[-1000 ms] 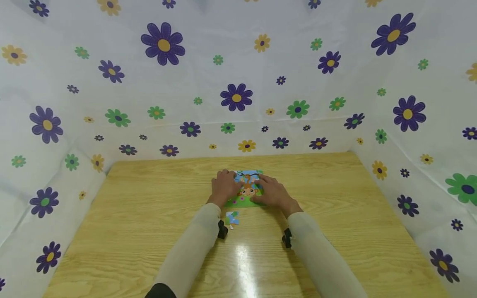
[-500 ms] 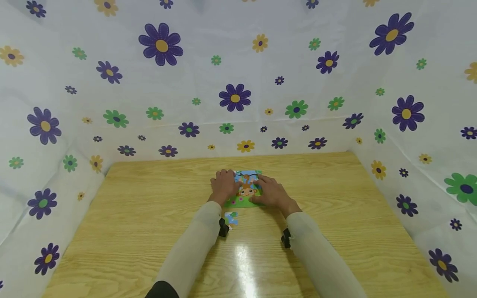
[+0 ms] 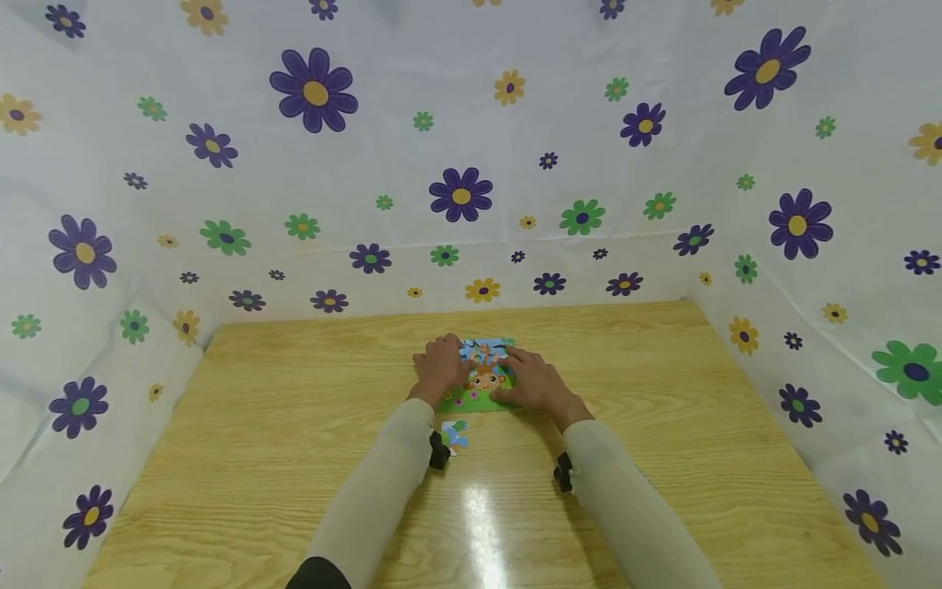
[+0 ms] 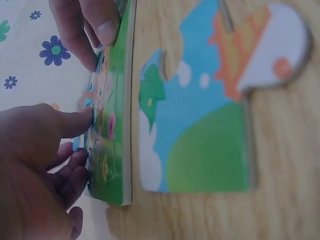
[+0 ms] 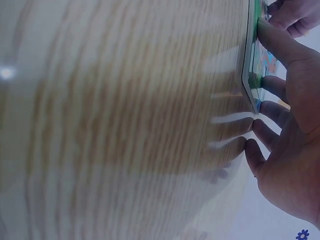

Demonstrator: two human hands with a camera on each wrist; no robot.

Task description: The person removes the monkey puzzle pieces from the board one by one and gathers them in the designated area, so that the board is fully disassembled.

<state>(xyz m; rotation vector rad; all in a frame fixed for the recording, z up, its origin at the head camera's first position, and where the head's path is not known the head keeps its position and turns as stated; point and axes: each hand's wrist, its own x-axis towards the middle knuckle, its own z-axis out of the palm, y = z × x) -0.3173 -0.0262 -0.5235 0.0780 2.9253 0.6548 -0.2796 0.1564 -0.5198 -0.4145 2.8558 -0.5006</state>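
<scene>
hands [image 3: 442, 365] [image 3: 540, 381]: 2, touching | picture puzzle [image 3: 485, 381]: 1 | loose piece [image 3: 454, 434]: 1 | table [image 3: 294, 458]: 1

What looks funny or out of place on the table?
A loose puzzle piece looks out of place: it lies on the table, on the person's side of the monkey puzzle, all by itself, not in the picture. I see nothing spilled or broken.

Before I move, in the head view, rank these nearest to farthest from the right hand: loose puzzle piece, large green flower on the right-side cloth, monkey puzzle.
1. Monkey puzzle: to the left, touched by the right hand.
2. Loose puzzle piece: on the table, left of that hand, lower in view.
3. Large green flower: far right, on the cloth.
</scene>
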